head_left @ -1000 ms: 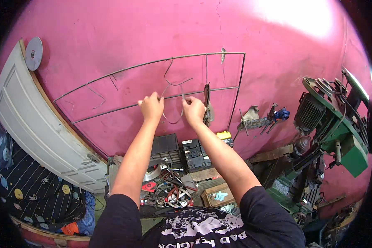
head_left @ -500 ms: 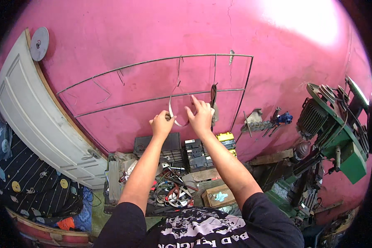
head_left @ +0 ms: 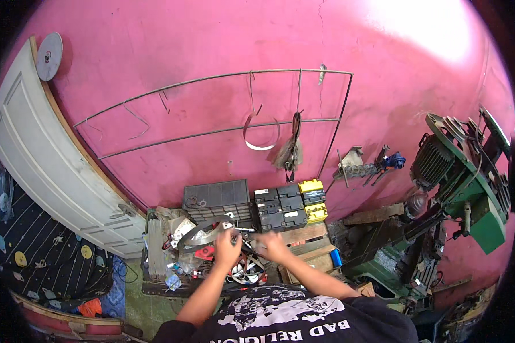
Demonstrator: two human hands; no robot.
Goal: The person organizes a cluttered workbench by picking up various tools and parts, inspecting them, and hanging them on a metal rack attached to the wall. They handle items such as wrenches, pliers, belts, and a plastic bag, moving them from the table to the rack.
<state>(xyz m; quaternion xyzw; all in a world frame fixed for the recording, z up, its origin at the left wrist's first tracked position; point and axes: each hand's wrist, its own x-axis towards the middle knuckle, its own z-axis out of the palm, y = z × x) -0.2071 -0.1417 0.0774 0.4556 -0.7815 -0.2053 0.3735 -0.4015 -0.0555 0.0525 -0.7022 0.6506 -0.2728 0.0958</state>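
Note:
My left hand [head_left: 228, 251] is closed over the cluttered worktop, its fingers round the end of a grey looped strap [head_left: 209, 236] that curves off to the left. Beside it, my right hand [head_left: 273, 247] reaches in from the right above the same pile, its fingers smeared by motion; whether it holds anything is hidden. Under both hands lies a tangle of belts and straps [head_left: 247, 272], brown, white and red. On the wall rack, a pale looped strap [head_left: 261, 148] hangs from a hook, apart from both hands.
A thin metal rack [head_left: 212, 135] stands against the pink wall, with a dark bundle [head_left: 290, 150] hanging on it. Black batteries [head_left: 286, 220] and yellow batteries [head_left: 316, 214] stand behind the worktop. A green machine [head_left: 479, 226] is at right, a white door [head_left: 63, 154] at left.
Both hands have come down from the strap on the rack to the pile on the worktop. That strap now hangs free, and a grey looped strap is in my left hand.

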